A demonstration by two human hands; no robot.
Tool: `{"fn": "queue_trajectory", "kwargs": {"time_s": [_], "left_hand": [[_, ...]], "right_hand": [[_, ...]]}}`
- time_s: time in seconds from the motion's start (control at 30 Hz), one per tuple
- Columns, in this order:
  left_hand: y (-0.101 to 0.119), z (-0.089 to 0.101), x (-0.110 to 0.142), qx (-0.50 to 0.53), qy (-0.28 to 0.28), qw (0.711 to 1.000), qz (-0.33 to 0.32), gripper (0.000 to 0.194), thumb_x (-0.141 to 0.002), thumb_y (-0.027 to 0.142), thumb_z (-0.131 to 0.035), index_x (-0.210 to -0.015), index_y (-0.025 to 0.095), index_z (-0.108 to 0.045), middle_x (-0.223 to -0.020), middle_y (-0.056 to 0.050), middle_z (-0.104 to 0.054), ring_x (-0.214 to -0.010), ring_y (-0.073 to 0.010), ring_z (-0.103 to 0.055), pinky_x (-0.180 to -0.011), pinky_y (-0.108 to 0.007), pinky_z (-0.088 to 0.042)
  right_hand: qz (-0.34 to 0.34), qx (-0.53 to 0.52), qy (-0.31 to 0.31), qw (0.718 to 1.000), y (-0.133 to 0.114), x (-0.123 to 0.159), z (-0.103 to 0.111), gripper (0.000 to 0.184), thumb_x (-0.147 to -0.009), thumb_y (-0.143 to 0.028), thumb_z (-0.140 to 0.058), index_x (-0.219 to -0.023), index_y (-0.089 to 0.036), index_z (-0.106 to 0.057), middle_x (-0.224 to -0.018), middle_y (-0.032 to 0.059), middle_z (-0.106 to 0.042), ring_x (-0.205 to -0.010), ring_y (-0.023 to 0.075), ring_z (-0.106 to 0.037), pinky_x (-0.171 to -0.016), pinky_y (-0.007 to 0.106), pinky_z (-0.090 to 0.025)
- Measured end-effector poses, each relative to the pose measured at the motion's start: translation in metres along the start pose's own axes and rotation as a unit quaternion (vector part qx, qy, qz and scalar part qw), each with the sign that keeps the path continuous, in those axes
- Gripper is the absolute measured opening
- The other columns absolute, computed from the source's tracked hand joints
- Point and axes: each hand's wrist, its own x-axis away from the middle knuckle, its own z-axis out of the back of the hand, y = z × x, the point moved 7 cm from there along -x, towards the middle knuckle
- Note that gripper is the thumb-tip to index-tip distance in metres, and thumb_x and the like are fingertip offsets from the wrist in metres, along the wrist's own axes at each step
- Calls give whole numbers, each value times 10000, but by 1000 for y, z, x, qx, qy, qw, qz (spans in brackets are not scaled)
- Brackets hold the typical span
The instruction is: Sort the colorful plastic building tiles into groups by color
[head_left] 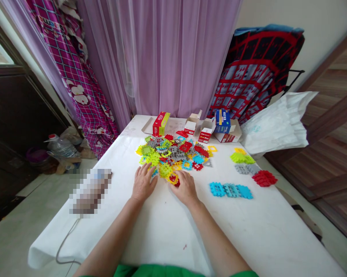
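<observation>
Beside the plastic-piece heap [177, 152] rest the left hand [144, 183], grip spread, and right hand [185, 187], grip impossible to tell.

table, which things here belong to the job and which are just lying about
Seemingly in the job:
- heap of plastic pieces
- row of blue pieces
- at right, yellow pieces, green pieces, grey pieces, red pieces

Probably just lying about:
- red-and-green box
- blue box
- white bag
- plastic bottle
</observation>
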Motion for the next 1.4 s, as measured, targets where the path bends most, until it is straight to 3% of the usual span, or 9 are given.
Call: {"fn": "queue_trajectory", "kwargs": {"time_s": [0.17,0.3,0.43,0.6,0.73,0.8,0.87,1.0,1.4], "left_hand": [[23,8,4,87,43,994,-54,314,-908,290,-524,-1210,221,-579,-1122,-102,-663,-1054,-220,-607,-916,-394,-494],[40,8,2,104,33,988,-113,271,-916,256,-515,-1169,253,-610,-1206,-95,-629,-1076,-215,-599,-903,-389,-504],[43,7,2,135,4,984,-113,206,-924,294,-507,-1039,237,-669,-1010,-71,-710,-917,-183,-658,-804,-317,-528],[35,-10,1,257,-55,962,81,211,-845,393,-566,-805,212,-666,-673,-1,-681,-594,-119,-612,-586,-223,-480],[36,-30,7,446,-94,835,307,362,-760,542,-595,-666,193,-575,-502,44,-566,-405,-77,-480,-412,-182,-357],[42,-35,8,498,-112,784,354,398,-717,578,-626,-663,187,-569,-496,47,-561,-369,-61,-429,-378,-175,-304],[44,-38,7,519,-116,763,369,434,-654,605,-672,-649,183,-568,-477,57,-540,-355,-50,-394,-367,-172,-269],[41,-41,9,527,-105,756,374,477,-579,641,-709,-644,186,-582,-416,91,-447,-361,-49,-365,-375,-171,-250],[70,-38,-4,525,-202,773,293,438,-700,608,-623,-667,171,-620,-509,58,-493,-420,-53,-369,-413,-188,-291]], "right_hand": [[46,-141,26,989,-2,6,7,434,-740,-216,-620,-1169,-192,-559,-1136,110,-639,-1080,233,-575,-965,388,-451],[-7,-235,-15,972,3,8,5,364,-745,-247,-621,-1105,-213,-580,-1066,73,-671,-978,195,-624,-859,328,-513],[-56,-287,-57,955,10,9,1,299,-752,-300,-634,-1038,-220,-607,-985,40,-702,-873,169,-652,-755,277,-533],[-108,-319,7,942,24,6,8,227,-866,-357,-499,-980,-198,-616,-884,52,-713,-770,159,-664,-693,264,-540],[-101,-296,37,949,28,6,17,305,-866,-334,-486,-1122,-196,-576,-1035,83,-685,-817,161,-660,-662,260,-543],[-75,-250,26,965,25,6,20,355,-833,-301,-518,-1170,-202,-567,-1084,90,-663,-850,172,-652,-694,281,-549],[-43,-192,20,980,21,6,23,405,-807,-282,-552,-1205,-208,-566,-1127,99,-646,-949,199,-636,-811,326,-541],[-3,-86,13,996,11,4,29,469,-779,-301,-613,-1236,-204,-569,-1183,111,-620,-1115,240,-573,-966,360,-475],[57,28,-98,993,12,-6,54,505,-742,-194,-649,-1239,-208,-561,-1167,101,-616,-1088,255,-579,-925,379,-500]]}}
